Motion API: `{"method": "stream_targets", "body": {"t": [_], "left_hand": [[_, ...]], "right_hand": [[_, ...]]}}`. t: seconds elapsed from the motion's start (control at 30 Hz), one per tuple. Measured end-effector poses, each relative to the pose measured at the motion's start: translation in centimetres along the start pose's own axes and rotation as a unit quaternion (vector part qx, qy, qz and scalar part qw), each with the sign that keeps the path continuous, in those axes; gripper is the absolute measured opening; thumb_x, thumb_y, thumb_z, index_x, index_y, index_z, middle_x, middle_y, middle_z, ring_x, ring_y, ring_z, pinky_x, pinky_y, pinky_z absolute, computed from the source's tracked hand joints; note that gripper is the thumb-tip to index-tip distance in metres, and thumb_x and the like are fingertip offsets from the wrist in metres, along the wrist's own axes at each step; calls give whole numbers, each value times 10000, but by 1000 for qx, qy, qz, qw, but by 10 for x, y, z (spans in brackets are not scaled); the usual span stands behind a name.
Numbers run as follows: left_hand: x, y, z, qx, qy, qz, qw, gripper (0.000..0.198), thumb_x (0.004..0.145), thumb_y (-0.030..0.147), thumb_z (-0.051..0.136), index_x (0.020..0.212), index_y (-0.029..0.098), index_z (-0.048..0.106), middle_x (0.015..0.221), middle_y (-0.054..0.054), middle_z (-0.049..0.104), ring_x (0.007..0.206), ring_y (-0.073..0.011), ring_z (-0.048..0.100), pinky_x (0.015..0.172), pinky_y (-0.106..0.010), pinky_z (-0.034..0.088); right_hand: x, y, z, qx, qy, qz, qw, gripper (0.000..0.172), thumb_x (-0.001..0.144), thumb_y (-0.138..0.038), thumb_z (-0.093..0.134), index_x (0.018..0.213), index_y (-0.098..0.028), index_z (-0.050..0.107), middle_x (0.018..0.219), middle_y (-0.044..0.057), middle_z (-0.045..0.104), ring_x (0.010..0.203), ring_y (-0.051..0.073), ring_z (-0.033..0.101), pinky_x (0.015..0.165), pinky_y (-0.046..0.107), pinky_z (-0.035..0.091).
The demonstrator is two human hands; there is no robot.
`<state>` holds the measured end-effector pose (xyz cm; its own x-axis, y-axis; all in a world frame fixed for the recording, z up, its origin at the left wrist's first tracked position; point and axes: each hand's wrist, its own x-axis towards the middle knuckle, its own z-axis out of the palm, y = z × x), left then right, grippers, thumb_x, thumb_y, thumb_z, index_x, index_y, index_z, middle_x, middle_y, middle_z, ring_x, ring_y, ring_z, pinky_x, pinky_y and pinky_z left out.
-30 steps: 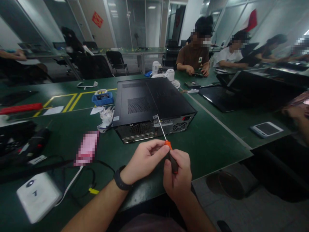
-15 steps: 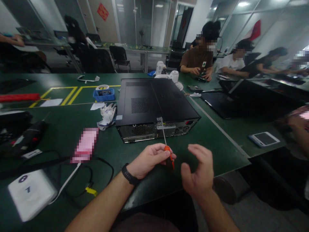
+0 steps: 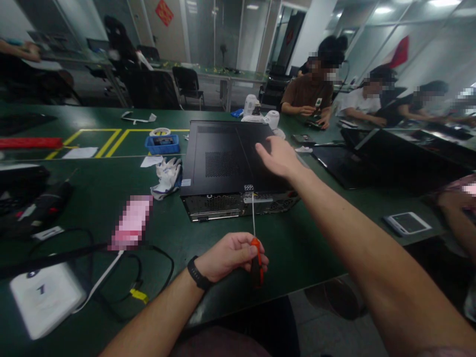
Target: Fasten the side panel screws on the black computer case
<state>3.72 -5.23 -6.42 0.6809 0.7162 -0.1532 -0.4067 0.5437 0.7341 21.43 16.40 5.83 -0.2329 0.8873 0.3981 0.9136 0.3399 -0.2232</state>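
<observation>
A black computer case (image 3: 223,144) lies flat on the green table, its rear panel with vents and ports facing me. Below that panel, my left hand (image 3: 238,255) is closed around the red and black handle of a screwdriver (image 3: 256,265). The metal shaft points away from me, its tip close to the top rear edge of the case; whether it touches cannot be made out. My right hand (image 3: 278,156) is open, fingers apart, over the right part of the case's top cover. It holds nothing that shows, and contact with the cover is unclear.
Left of the case are white work gloves (image 3: 167,177), a blue tray (image 3: 162,144) and a pink phone-like item (image 3: 132,223) on a white cable. A white box (image 3: 48,297) and black cables lie nearer. Rightward are a dark panel (image 3: 345,166) and a person's arm (image 3: 455,203).
My right hand has moved forward from the table's near side to above the case's top. My left hand has drawn the screwdriver slightly back towards me.
</observation>
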Motion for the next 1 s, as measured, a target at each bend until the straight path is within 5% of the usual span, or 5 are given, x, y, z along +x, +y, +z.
{"method": "stream_targets", "body": {"t": [0.2, 1.0], "left_hand": [[-1, -1, -4, 33, 14, -3, 999, 454, 796, 535, 847, 985, 150, 697, 944, -116, 803, 804, -179, 772, 623, -202, 505], [-13, -2, 3, -53, 21, -22, 998, 450, 772, 524, 872, 973, 162, 694, 934, -78, 808, 835, -178, 793, 639, -191, 563]], "right_hand": [[13, 7, 26, 0, -50, 12, 999, 783, 988, -693, 350, 1389, -66, 591, 1412, 254, 621, 1302, 389, 586, 1123, 550, 433], [15, 8, 27, -24, -29, 46, 998, 647, 1026, -608, 360, 1242, -82, 667, 1261, 247, 688, 1201, 390, 625, 1053, 542, 479]]}}
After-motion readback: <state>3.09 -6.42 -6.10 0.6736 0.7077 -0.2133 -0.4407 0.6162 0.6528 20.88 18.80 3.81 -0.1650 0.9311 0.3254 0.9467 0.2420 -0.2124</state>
